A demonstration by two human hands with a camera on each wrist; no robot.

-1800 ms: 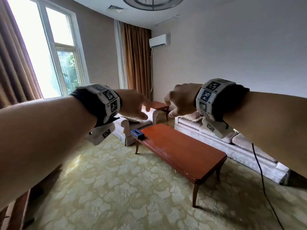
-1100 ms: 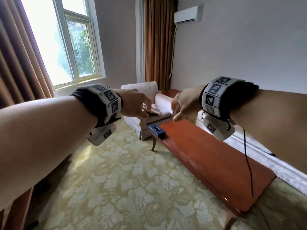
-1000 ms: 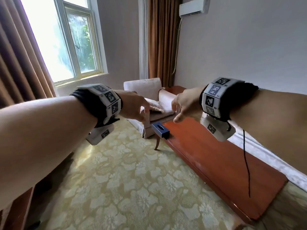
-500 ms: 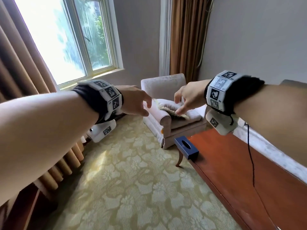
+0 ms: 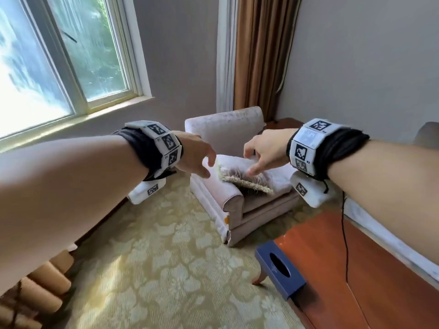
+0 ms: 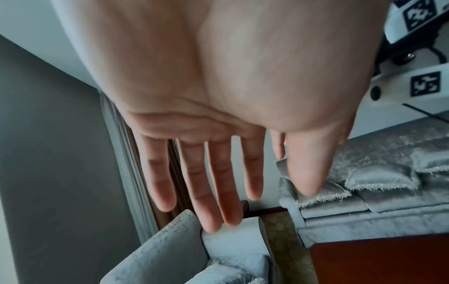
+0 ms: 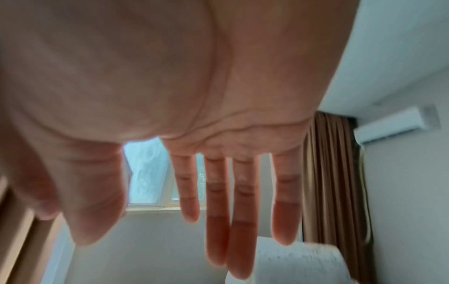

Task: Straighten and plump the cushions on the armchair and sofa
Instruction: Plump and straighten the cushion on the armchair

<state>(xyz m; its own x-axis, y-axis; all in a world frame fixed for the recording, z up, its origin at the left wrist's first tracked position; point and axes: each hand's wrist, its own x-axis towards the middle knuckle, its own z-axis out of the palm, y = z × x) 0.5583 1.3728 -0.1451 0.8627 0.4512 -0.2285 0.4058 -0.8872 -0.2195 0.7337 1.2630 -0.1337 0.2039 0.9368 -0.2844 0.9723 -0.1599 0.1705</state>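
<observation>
A pale pink armchair [image 5: 228, 200] stands under the corner of the room, ahead of me. On its seat lies a pale cushion [image 5: 240, 172] with a fringed edge, askew. Both arms reach out toward it, still in the air short of the chair. My left hand [image 5: 199, 157] is open with straight fingers [image 6: 206, 188]. My right hand [image 5: 263, 150] is open too, fingers [image 7: 218, 211] spread, holding nothing. The sofa [image 6: 379, 194] with several fringed cushions shows in the left wrist view, and its front edge [image 5: 389, 236] at the right of the head view.
A red-brown coffee table [image 5: 356, 269] stands low right, with a blue tissue box [image 5: 279, 269] at its near corner. A window [image 5: 59, 55] and brown curtains [image 5: 259, 53] line the walls. Patterned carpet [image 5: 154, 257] lies between me and the armchair.
I have walked past the coffee table toward the armchair, which now looms larger and central. Both hands have opened from loosely curled to spread fingers.
</observation>
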